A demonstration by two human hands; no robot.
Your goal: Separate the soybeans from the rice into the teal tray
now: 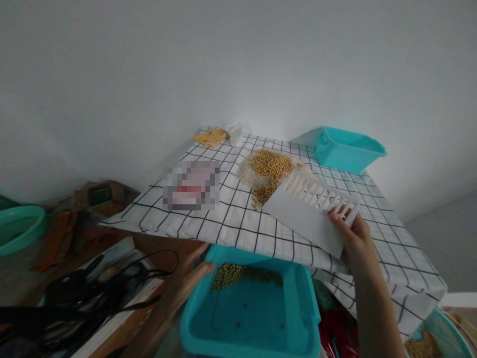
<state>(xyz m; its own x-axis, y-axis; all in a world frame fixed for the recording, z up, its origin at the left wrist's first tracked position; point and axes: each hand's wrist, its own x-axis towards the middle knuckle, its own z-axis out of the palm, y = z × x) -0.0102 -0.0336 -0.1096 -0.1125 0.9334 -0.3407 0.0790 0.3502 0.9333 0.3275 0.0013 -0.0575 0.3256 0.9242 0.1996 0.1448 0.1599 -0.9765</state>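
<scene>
My right hand (352,229) grips the right end of a white plastic board (303,216) with a row of slots along its far edge. Its left end reaches the near side of a pile of yellow soybeans (270,166) on the checked tablecloth. Pale small grains (250,175) lie beside the soybeans, on their left. Below the table's front edge, my left hand (192,271) is closed on the left rim of a teal plastic bin (253,323). Soybeans (230,273) are gathered along the bin's far side, and a few lie loose on its floor.
Another teal bin (345,151) stands at the table's back right. A yellow cloth (210,137) and white plastic bag (234,133) lie at the back left, nearer me a blurred-out item (191,185). Black cables and bags (100,283) sit lower left, a bean-filled basin (425,343) lower right.
</scene>
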